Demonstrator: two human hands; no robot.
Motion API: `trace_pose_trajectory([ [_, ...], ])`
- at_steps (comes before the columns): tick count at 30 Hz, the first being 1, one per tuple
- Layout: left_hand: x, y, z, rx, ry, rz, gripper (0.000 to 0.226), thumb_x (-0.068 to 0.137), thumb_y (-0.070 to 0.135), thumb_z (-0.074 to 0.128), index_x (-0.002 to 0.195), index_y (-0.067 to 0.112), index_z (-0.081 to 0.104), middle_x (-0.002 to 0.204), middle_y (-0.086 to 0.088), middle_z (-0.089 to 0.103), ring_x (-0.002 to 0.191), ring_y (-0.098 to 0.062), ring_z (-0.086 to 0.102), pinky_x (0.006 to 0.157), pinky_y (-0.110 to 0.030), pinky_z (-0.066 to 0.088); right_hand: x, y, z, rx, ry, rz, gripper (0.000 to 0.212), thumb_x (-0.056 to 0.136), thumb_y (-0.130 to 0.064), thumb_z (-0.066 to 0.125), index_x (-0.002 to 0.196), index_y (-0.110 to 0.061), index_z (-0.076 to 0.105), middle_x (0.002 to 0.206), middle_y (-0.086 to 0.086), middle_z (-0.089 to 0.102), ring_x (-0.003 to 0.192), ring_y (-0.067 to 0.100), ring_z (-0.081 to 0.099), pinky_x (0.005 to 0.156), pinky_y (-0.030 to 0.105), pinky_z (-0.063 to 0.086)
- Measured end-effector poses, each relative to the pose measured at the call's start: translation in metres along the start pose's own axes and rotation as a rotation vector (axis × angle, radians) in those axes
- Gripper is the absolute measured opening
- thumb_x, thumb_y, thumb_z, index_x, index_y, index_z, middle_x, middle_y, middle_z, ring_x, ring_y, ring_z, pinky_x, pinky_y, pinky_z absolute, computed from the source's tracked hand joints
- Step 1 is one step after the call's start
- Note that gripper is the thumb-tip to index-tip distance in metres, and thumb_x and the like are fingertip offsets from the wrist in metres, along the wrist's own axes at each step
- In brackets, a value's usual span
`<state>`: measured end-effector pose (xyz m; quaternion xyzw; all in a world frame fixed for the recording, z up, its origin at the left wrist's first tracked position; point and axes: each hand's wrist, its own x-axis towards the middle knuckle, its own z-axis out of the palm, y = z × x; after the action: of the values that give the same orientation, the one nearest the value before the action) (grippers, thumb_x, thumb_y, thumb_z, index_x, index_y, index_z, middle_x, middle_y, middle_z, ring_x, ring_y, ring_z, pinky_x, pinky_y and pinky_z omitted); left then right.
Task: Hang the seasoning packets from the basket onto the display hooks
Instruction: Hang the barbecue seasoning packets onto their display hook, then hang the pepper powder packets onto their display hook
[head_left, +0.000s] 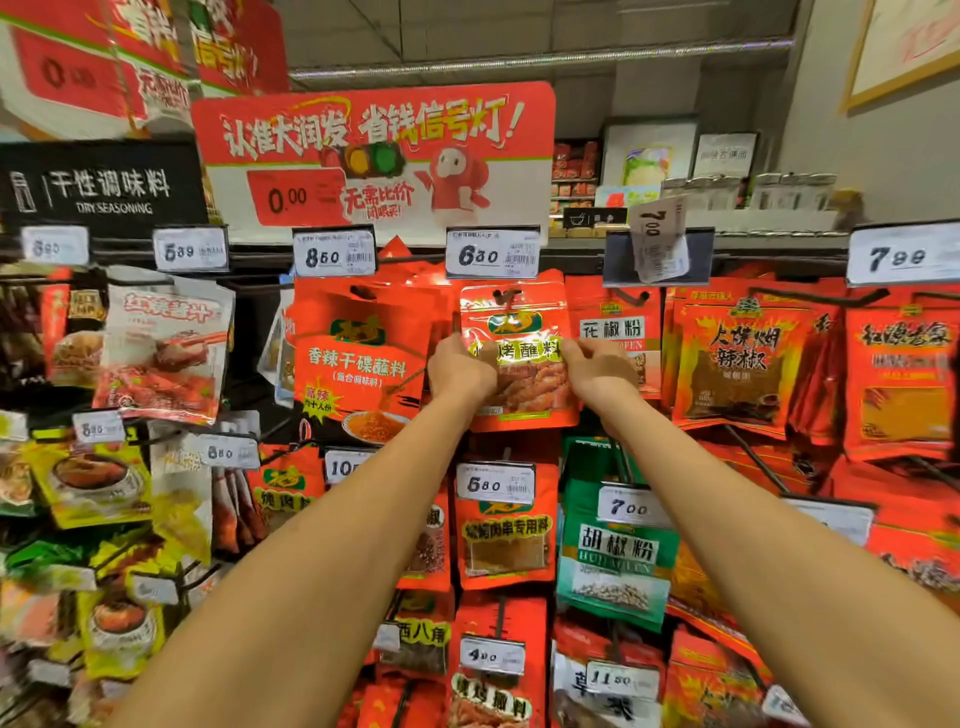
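The red seasoning packet hangs at the front of a display hook in the top row of the rack, directly below the price tag reading 6.80. Its punched hole sits at the hook; whether it is fully seated cannot be told. The left hand pinches the packet's left edge with curled fingers. The right hand grips the right edge the same way. Both arms reach up from the bottom of the view.

Just left of the packet hangs a larger red packet with a bowl of powder printed on it, under the 8.50 tag. Just right hangs a red pepper-powder packet, partly hidden by the right hand. Below sit another 6.80 tag and a green pepper packet under a 7.00 tag. Above the rack stands a red promotional sign, with a black "DRY SEASONING" sign to its left.
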<state>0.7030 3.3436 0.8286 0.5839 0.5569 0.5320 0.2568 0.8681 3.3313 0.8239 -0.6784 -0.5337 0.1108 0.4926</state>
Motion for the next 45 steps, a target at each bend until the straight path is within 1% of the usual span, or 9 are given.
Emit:
trace_pose_trajectory([
  [5,-0.030,-0.003,-0.017,-0.113,-0.035,-0.001,0.020,0.094,0.019,0.059,0.075,0.026,0.060,0.080,0.010,0.062,0.089,-0.024,0.060,0.078,-0.029,0.044,-0.044,0.015,-0.026,0.242,0.045,0.036,0.022,0.099,-0.023,0.056,0.088,-0.013,0.073,0.093,0.012,0.077,0.089,0.032,0.073,0.084,0.050,0.059],
  [8,-0.055,-0.001,-0.034,-0.176,-0.056,-0.001,0.017,0.096,0.024,0.062,0.110,0.019,0.072,0.105,0.006,0.069,0.093,-0.013,0.061,0.082,-0.024,0.047,-0.075,0.013,-0.048,0.412,0.008,0.063,0.022,0.100,-0.017,0.057,0.083,-0.013,0.069,0.076,0.009,0.077,0.060,0.018,0.071,0.054,0.032,0.058],
  [11,-0.089,-0.002,-0.056,-0.291,-0.132,-0.029,0.015,0.097,0.020,0.061,0.087,0.021,0.073,0.087,0.006,0.076,0.076,-0.009,0.072,0.076,-0.027,0.056,-0.110,0.015,-0.072,0.557,-0.053,0.067,0.024,0.100,-0.011,0.056,0.080,-0.008,0.068,0.057,0.004,0.068,0.046,0.015,0.062,0.040,0.021,0.047],
  [16,-0.151,-0.034,-0.075,-0.460,-0.335,-0.192,0.018,0.100,0.016,0.055,0.094,0.013,0.073,0.088,-0.008,0.078,0.071,-0.018,0.073,0.065,-0.026,0.058,-0.166,0.055,-0.091,0.654,-0.218,0.116,0.025,0.100,-0.007,0.053,0.078,-0.006,0.064,0.054,0.007,0.064,0.040,0.017,0.060,0.036,0.020,0.044],
  [24,-0.250,-0.143,-0.045,-0.485,-0.340,-0.605,0.018,0.100,0.017,0.054,0.100,0.010,0.070,0.083,-0.004,0.075,0.062,-0.013,0.068,0.059,-0.024,0.056,-0.251,0.187,-0.065,0.544,-0.327,0.479,0.025,0.098,-0.008,0.054,0.075,-0.005,0.063,0.052,0.007,0.062,0.038,0.017,0.056,0.036,0.021,0.042],
  [30,-0.323,-0.242,-0.014,-0.408,-0.426,-0.940,0.019,0.101,0.017,0.050,0.103,0.012,0.069,0.084,-0.003,0.071,0.069,-0.016,0.065,0.073,-0.032,0.049,-0.337,0.284,-0.020,0.430,-0.395,0.776,0.026,0.100,-0.010,0.053,0.077,-0.006,0.063,0.052,0.006,0.061,0.040,0.019,0.054,0.039,0.023,0.042],
  [35,-0.384,-0.352,0.007,-0.246,-0.419,-1.196,0.017,0.098,0.018,0.056,0.105,0.013,0.070,0.089,-0.005,0.076,0.077,-0.020,0.070,0.070,-0.030,0.056,-0.427,0.375,0.031,0.265,-0.458,1.025,0.027,0.103,-0.009,0.050,0.079,-0.008,0.063,0.053,0.002,0.064,0.043,0.017,0.058,0.041,0.023,0.047],
  [39,-0.456,-0.463,0.030,-0.175,-0.394,-1.362,0.011,0.088,0.014,0.064,0.090,0.011,0.074,0.083,-0.008,0.071,0.068,-0.021,0.065,0.054,-0.026,0.052,-0.519,0.462,0.082,0.140,-0.434,1.232,0.023,0.098,-0.006,0.057,0.080,-0.011,0.069,0.069,0.009,0.068,0.060,0.026,0.064,0.060,0.037,0.060],
  [45,-0.565,-0.622,0.062,-0.020,-0.504,-1.614,0.006,0.093,0.015,0.062,0.093,0.011,0.066,0.079,-0.009,0.068,0.051,-0.015,0.063,0.049,-0.019,0.048,-0.638,0.588,0.160,0.029,-0.584,1.499,0.027,0.105,-0.012,0.046,0.082,-0.010,0.061,0.057,0.005,0.064,0.042,0.014,0.062,0.039,0.021,0.048],
])
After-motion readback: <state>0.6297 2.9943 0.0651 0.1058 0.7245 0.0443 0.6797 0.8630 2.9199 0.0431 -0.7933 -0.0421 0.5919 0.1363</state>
